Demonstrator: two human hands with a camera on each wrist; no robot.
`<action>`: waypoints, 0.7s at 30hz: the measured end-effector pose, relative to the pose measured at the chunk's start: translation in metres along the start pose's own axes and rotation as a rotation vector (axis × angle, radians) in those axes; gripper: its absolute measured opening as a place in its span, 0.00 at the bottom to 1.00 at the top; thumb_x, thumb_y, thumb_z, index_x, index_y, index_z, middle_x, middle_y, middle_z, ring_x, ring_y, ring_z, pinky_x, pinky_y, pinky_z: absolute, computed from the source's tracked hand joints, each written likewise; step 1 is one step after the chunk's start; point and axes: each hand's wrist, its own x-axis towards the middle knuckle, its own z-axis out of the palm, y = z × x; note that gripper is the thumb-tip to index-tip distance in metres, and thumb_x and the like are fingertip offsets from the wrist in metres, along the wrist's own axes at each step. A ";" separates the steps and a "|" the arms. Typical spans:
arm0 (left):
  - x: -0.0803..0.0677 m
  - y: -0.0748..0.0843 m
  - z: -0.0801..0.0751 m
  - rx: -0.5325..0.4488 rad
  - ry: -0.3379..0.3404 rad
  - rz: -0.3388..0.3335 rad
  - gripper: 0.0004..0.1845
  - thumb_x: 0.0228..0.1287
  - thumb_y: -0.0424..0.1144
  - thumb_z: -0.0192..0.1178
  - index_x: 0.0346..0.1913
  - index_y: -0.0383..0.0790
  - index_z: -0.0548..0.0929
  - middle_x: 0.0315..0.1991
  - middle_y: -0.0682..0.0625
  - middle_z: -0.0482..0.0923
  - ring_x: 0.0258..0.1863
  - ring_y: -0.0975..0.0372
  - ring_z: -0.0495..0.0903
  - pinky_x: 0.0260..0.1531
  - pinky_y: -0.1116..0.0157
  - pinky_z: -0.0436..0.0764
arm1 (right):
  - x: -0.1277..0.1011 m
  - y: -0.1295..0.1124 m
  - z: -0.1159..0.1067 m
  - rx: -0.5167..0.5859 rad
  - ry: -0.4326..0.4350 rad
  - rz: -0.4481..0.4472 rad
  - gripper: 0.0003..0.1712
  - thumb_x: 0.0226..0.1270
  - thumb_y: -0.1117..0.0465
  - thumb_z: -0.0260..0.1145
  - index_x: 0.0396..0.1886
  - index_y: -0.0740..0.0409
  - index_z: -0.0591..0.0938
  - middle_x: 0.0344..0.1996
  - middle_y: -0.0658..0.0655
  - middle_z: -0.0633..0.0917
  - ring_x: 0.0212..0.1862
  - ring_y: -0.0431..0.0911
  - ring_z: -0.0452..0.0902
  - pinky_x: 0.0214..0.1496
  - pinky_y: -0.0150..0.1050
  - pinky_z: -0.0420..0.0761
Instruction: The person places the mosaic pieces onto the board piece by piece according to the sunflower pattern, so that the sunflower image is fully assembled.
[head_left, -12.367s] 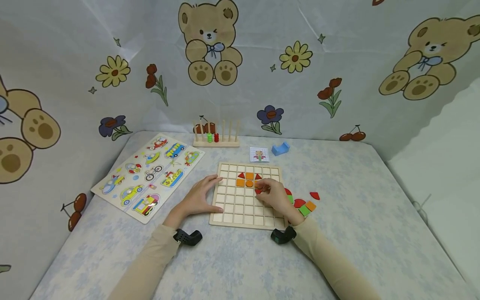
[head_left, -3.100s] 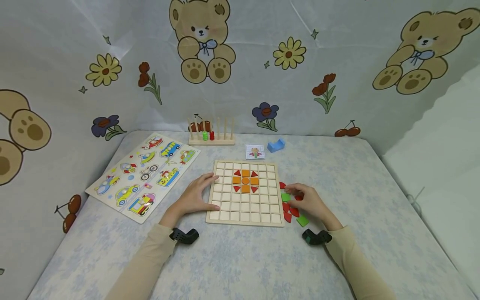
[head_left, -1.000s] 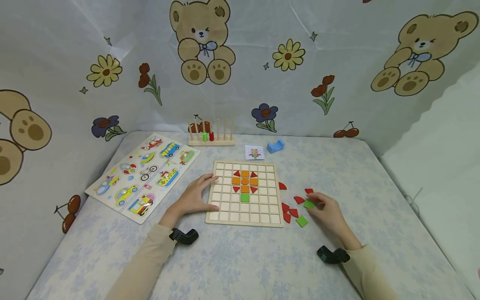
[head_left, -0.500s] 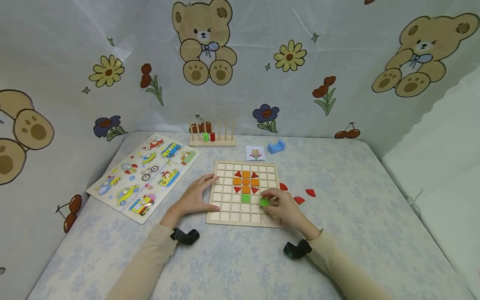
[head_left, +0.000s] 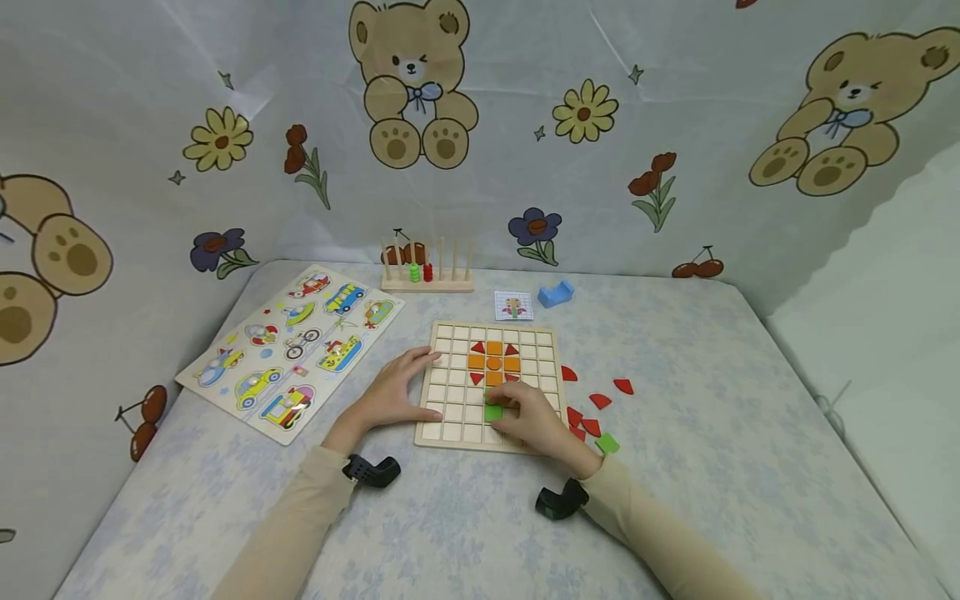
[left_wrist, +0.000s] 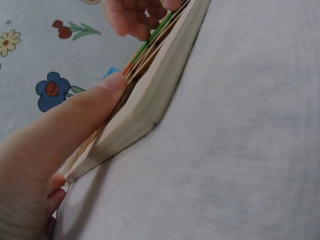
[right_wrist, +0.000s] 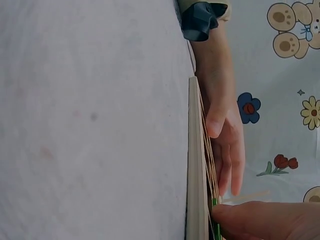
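Note:
A wooden grid board (head_left: 543,360) lies at the table's middle, with an orange and red flower pattern (head_left: 493,362) in its upper cells. My right hand (head_left: 512,412) rests on the board's lower middle and pinches a green square (head_left: 492,412) just below the pattern. My left hand (head_left: 405,388) lies on the board's left edge with fingers straight. In the left wrist view the left thumb (left_wrist: 95,107) presses the board's side (left_wrist: 150,105). The right wrist view shows the board edge-on (right_wrist: 192,165), the green square (right_wrist: 216,231) at my right fingertip (right_wrist: 250,220), and the left hand (right_wrist: 227,135) beyond.
Loose red pieces (head_left: 600,401) and another green square (head_left: 607,443) lie right of the board. A vehicle puzzle (head_left: 292,350) sits at the left. A peg rack (head_left: 427,273), a pattern card (head_left: 514,306) and a blue block (head_left: 557,293) stand at the back. Patterned cloth walls surround the table.
My right hand picked a green square from the loose pieces at the right and carried it left onto the board, below the pattern. The left hand has stayed put.

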 end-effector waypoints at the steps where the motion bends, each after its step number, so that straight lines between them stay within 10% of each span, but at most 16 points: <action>1: 0.000 0.000 0.000 0.001 0.000 0.000 0.55 0.41 0.61 0.73 0.73 0.51 0.60 0.74 0.47 0.54 0.74 0.48 0.54 0.69 0.42 0.55 | 0.000 0.000 0.000 -0.005 0.001 -0.004 0.18 0.54 0.70 0.71 0.47 0.62 0.83 0.44 0.58 0.84 0.46 0.49 0.79 0.51 0.38 0.81; 12: 0.001 0.000 0.002 -0.005 -0.002 -0.007 0.55 0.40 0.63 0.73 0.73 0.52 0.60 0.74 0.48 0.54 0.73 0.48 0.54 0.69 0.42 0.55 | -0.026 0.007 -0.026 -0.026 0.134 0.005 0.15 0.57 0.70 0.68 0.46 0.63 0.83 0.40 0.58 0.85 0.39 0.49 0.78 0.40 0.34 0.79; 21: -0.001 0.003 -0.002 -0.010 -0.002 -0.009 0.55 0.40 0.61 0.74 0.73 0.50 0.60 0.74 0.47 0.54 0.73 0.47 0.53 0.69 0.41 0.55 | -0.091 0.037 -0.063 -0.200 0.340 0.224 0.21 0.50 0.71 0.73 0.47 0.62 0.82 0.42 0.58 0.83 0.43 0.50 0.77 0.41 0.37 0.79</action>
